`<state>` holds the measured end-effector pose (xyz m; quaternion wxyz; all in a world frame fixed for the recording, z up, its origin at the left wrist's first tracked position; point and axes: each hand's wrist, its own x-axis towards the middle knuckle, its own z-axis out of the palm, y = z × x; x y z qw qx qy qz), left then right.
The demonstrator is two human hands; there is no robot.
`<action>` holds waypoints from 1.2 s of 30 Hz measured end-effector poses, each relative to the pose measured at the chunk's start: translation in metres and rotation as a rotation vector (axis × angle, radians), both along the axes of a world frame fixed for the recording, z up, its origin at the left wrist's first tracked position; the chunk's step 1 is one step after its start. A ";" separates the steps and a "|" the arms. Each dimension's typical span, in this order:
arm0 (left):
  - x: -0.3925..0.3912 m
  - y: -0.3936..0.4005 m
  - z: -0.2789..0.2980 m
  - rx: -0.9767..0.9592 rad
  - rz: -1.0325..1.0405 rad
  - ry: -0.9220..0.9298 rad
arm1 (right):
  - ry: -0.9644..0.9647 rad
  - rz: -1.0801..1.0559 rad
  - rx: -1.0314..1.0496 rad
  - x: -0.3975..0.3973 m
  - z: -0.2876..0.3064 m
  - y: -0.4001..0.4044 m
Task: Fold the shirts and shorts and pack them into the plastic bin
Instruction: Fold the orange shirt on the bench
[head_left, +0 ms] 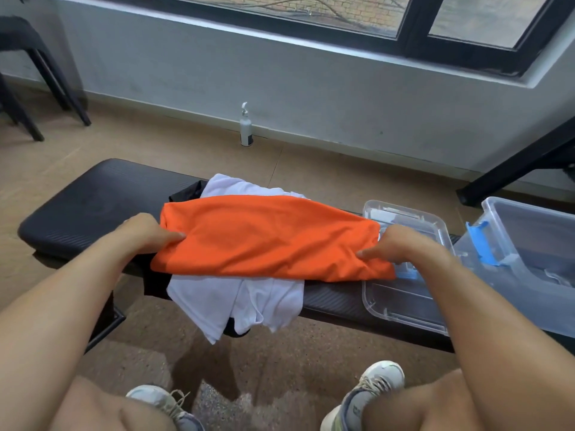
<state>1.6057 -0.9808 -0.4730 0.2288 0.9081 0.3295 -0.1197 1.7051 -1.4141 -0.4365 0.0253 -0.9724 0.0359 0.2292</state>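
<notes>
An orange garment (267, 237) is stretched sideways above a black padded bench (81, 209). My left hand (146, 233) grips its left end and my right hand (401, 244) grips its right end. Under it lies a white garment (236, 303) that hangs over the bench's near edge, with black cloth (155, 281) beneath that. The clear plastic bin (535, 244) with a blue latch stands at the right, past the bench. Its clear lid (404, 303) lies flat on the bench's right end.
A white spray bottle (245, 126) stands on the floor by the grey wall. Black chair legs (46, 85) are at the far left and a black frame (516, 169) at the far right. My knees and shoes are at the bottom.
</notes>
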 end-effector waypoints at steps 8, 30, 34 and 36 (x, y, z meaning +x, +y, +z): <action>-0.008 -0.012 0.003 -0.022 0.073 -0.226 | -0.011 -0.065 0.092 -0.014 0.005 0.012; -0.011 -0.099 0.023 -0.178 -0.386 -0.544 | -0.713 -0.284 0.770 -0.026 0.055 0.028; -0.009 -0.086 0.025 -0.294 -0.189 -0.645 | -0.680 -0.106 0.841 -0.051 0.059 0.092; -0.009 -0.087 0.032 -0.507 -0.109 -0.628 | -0.624 -0.001 0.895 -0.067 0.053 0.126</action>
